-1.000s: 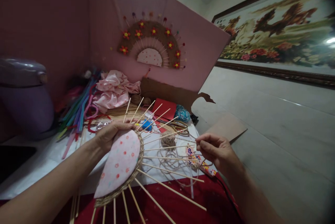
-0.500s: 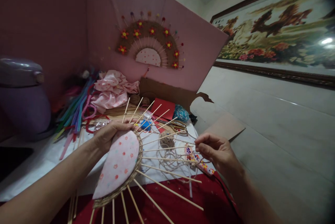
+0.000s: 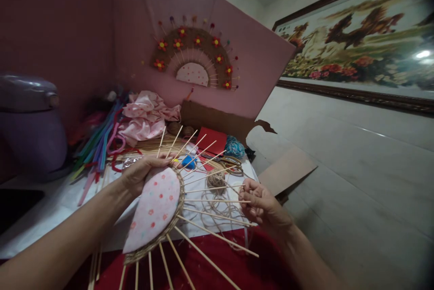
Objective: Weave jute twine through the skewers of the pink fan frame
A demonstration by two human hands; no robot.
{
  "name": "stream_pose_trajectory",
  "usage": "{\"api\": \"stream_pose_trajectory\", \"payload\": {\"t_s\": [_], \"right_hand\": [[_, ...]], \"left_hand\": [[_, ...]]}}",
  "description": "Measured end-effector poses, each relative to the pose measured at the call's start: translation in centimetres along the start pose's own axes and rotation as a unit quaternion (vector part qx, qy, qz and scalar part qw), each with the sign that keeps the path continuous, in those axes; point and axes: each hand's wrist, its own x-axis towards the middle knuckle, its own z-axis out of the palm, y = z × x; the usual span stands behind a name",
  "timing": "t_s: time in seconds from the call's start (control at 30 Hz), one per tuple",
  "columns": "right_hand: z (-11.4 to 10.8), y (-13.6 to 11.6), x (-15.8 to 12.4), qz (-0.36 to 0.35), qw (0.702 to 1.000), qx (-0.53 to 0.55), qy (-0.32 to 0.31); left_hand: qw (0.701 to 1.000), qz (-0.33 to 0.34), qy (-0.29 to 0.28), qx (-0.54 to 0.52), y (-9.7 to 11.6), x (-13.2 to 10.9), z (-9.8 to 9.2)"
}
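My left hand grips the upper end of a half-round panel covered in pale pink fabric with small red flowers. Woven twine edges its curve, and several thin wooden sticks fan outward from there. At the stick tips on the right, my right hand is closed, with jute twine pinched in its fingers. Loose twine loops lie behind the sticks, below a small twine ball.
Scissors, red paper and blue yarn lie behind. Pipe cleaners and crumpled pink fabric are at left, near a purple flask. A finished-looking fan decoration hangs on the pink board.
My right hand has moved left and slightly down with the twine, closer to the stick tips. The panel has tilted slightly; my left hand keeps its grip.
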Motion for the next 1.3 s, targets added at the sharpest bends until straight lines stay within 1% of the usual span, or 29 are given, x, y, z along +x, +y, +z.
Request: {"api": "stream_pose_trajectory", "payload": {"t_s": [0.1,0.2,0.3,0.43,0.53,0.63,0.8,0.87,1.07,1.2,1.3], "right_hand": [[0.2,0.8,0.0,0.018,0.998,0.053,-0.011],[0.4,1.9,0.1,0.032,0.997,0.069,0.003],[0.9,3.3,0.2,0.032,0.999,0.035,0.006],[1.8,4.4,0.1,0.035,0.998,-0.041,-0.024],[2.4,4.3,-0.3,0.05,0.992,-0.111,-0.038],[2.7,4.0,-0.5,0.04,0.99,-0.128,-0.052],[3.0,3.6,-0.8,0.032,0.975,-0.189,-0.112],[3.3,3.5,-0.9,0.031,0.968,-0.215,-0.127],[4.0,3.7,-0.9,0.032,0.95,-0.279,-0.138],[4.0,3.9,-0.7,0.042,0.947,-0.288,-0.134],[4.1,3.8,-0.7,0.04,0.946,-0.288,-0.144]], "left_hand": [[1.0,0.004,0.004,0.002,0.0,-0.1,0.1],[1.0,0.009,0.008,0.003,0.0,-0.2,0.3],[1.0,0.01,0.007,0.002,0.1,-0.2,0.4],[1.0,0.014,0.011,0.004,0.1,-0.2,0.4],[1.0,0.019,0.01,0.007,0.0,-0.2,0.3],[1.0,0.021,0.006,0.01,0.0,-0.1,0.2],[1.0,0.018,0.006,0.015,-0.1,-0.1,0.4],[1.0,0.019,0.004,0.016,-0.2,-0.1,0.5],[0.999,0.021,-0.001,0.025,-0.4,-0.2,0.7],[0.999,0.022,0.003,0.029,-0.4,-0.3,0.8],[0.999,0.024,0.001,0.03,-0.4,-0.3,0.7]]}}
